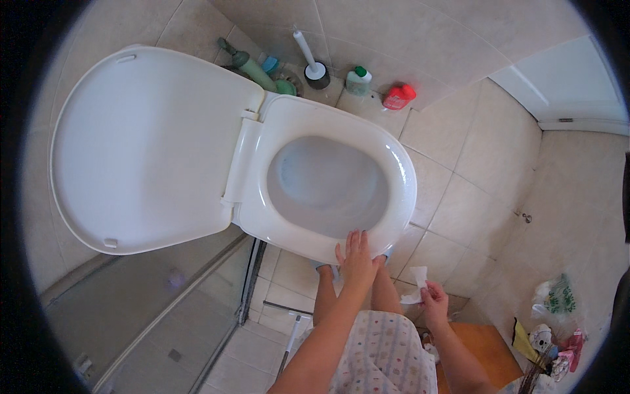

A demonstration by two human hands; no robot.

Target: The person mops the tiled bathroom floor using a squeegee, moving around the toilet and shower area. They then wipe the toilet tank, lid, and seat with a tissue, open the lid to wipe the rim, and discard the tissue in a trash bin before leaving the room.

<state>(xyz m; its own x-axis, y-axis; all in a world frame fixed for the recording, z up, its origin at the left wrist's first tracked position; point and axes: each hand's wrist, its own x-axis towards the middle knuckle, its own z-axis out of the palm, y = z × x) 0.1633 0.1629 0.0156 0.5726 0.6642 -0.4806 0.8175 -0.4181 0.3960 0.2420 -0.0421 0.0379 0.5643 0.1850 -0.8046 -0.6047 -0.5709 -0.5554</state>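
Observation:
My left hand [358, 263] rests on the near side of the white toilet seat [307, 237], fingers extended over its glossy top and thumb by the outer edge. The seat lies down on the toilet, around the bowl opening [330, 182]. Its lid [157, 152] is raised and leans back to the left. Off to the right, apart from the toilet, my right hand [434, 301] pinches a crumpled white wipe or tissue [418, 281] between thumb and fingers.
Behind the toilet stand a toilet brush in its holder [316, 75], a green-capped bottle [359, 81] and a red bottle [399, 97]. A glass shower panel [162, 315] is at lower left, near a squeegee [291, 340]. An orange-brown surface [477, 344] sits at lower right beside cleaning items.

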